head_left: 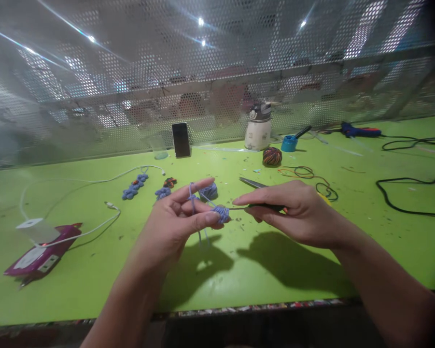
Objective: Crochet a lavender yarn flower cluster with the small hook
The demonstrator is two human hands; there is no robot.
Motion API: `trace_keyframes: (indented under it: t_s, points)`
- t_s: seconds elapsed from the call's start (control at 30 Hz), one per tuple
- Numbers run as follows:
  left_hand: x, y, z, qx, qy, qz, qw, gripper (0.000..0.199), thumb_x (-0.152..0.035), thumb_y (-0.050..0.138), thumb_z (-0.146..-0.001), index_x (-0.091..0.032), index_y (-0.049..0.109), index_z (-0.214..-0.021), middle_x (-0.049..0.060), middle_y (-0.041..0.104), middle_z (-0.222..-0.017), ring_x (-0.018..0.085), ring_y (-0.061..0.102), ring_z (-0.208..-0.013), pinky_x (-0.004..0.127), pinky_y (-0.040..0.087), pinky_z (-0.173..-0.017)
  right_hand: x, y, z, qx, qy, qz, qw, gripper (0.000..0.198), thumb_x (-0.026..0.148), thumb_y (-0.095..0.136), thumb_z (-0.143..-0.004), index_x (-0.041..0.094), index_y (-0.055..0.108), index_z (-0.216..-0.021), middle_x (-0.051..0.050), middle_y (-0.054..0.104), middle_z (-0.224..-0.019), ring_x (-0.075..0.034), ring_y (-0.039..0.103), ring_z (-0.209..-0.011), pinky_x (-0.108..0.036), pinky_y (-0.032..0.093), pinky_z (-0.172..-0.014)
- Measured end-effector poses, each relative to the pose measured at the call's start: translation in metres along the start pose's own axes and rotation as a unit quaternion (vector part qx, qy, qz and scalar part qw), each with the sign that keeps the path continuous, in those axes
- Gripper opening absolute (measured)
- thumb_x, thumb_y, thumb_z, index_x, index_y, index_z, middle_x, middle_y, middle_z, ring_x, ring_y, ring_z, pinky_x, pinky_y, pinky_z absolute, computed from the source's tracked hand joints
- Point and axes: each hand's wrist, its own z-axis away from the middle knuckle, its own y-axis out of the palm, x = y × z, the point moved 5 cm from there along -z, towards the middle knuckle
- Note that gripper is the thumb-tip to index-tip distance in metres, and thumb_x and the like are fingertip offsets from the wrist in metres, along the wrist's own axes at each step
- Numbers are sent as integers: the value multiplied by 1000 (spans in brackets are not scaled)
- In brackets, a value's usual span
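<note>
My left hand [181, 212] pinches a small piece of blue crochet work [222, 213] between thumb and fingers. Blue yarn [192, 197] wraps around its raised index finger, and loose strands dangle below. In my right hand [289, 210] is a crochet hook [264, 207] with a dark handle; its thin metal shaft points left and meets the stitches. Behind the left fingertips sits a ball of blue yarn [208, 191]. Scissors [252, 182] lie just beyond the right hand, their handles mostly hidden by it.
Finished-looking blue crochet pieces [135, 187] lie left. A purple power strip [45, 253] holds a white charger with cables. Along the back stand a phone [181, 140], a bottle [258, 128], a multicoloured yarn ball [272, 157] and a blue pot [289, 143]. A glue gun [360, 130] lies far right.
</note>
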Motion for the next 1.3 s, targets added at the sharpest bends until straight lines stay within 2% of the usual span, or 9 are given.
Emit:
trace_keyframes:
  t_s: [0.2, 0.43, 0.57, 0.8, 0.9, 1.0, 1.2, 1.3]
  points:
    - [5, 0, -2, 53, -43, 65, 996, 45, -9, 85, -61, -16, 72, -103, 2, 72, -63, 15, 69, -60, 22, 55, -60, 3, -2, 1, 0, -14, -19, 1000, 25, 19, 58, -87, 24, 76, -104, -4, 76, -78, -14, 64, -60, -26, 45, -56]
    - [9, 1, 0, 83, -72, 129, 986, 35, -8, 81, -65, -14, 75, -99, 1, 70, -65, 13, 69, -63, 19, 56, -63, 9, -1, 0, 6, -66, -50, 997, 24, 16, 57, -89, 23, 76, -102, -3, 74, -74, -12, 63, -59, -24, 46, -57]
    - [13, 4, 0, 102, -77, 154, 980, 35, -6, 79, -67, -14, 75, -101, 1, 69, -67, 12, 68, -62, 21, 57, -66, 7, -1, 1, 21, -59, -85, 994, 27, 12, 56, -87, 23, 76, -102, 0, 70, -67, -10, 59, -55, -22, 44, -54]
    - [13, 9, 0, 130, -72, 170, 974, 33, -8, 80, -65, -13, 76, -98, 3, 70, -71, 12, 67, -62, 19, 54, -63, 3, 2, 1, 41, -78, -190, 978, 23, 10, 58, -86, 14, 74, -102, -1, 66, -68, -8, 57, -58, -20, 46, -56]
    - [14, 11, 1, 140, -58, 150, 977, 32, -10, 80, -67, -15, 76, -98, 2, 70, -72, 12, 68, -66, 18, 53, -64, 1, 5, 1, 41, -59, -212, 975, 20, 10, 60, -86, 13, 75, -100, 0, 62, -63, -8, 55, -56, -19, 44, -52]
    - [12, 12, 2, 135, -12, 93, 986, 30, -10, 79, -69, -18, 76, -98, 1, 70, -70, 12, 69, -68, 19, 54, -68, -3, 7, 0, 32, -15, -217, 976, 18, 12, 62, -85, 13, 75, -97, 2, 61, -58, -6, 48, -48, -17, 37, -43]
    - [8, 4, 1, 62, 81, -60, 993, 30, -13, 79, -72, -25, 76, -100, 0, 74, -74, 14, 71, -75, 23, 55, -76, -8, 12, -2, 18, 62, -227, 972, 19, 15, 60, -86, 14, 75, -98, 4, 59, -55, -4, 41, -42, -17, 31, -37]
    - [6, 4, 3, 38, 108, -101, 988, 38, -15, 79, -72, -26, 73, -109, 1, 74, -76, 14, 71, -77, 23, 55, -74, -11, 13, -2, 22, 82, -231, 969, 21, 16, 60, -86, 14, 75, -100, 3, 59, -55, -5, 42, -43, -17, 31, -38]
